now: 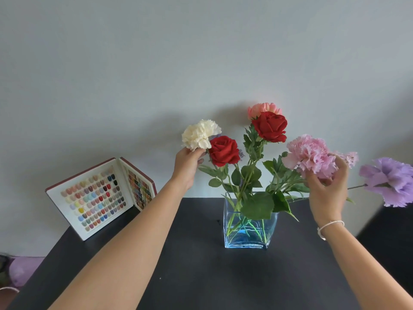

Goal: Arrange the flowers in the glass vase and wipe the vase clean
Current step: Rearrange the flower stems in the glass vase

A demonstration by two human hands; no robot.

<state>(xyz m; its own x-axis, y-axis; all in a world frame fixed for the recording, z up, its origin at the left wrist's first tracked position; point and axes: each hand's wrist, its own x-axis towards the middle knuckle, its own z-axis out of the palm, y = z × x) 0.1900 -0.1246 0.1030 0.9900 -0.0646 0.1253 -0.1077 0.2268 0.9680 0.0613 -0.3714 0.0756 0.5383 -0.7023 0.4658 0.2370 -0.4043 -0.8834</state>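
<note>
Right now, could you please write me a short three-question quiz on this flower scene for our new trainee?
1. True or false: the glass vase lies tipped over on the black table.
2. Which bloom does the left hand touch? A) cream carnation B) purple flower C) upper red rose
3. Fill in: the right hand holds the ____ carnation.

Key:
1. False; it stands upright with stems inside.
2. A.
3. Pink.
</note>
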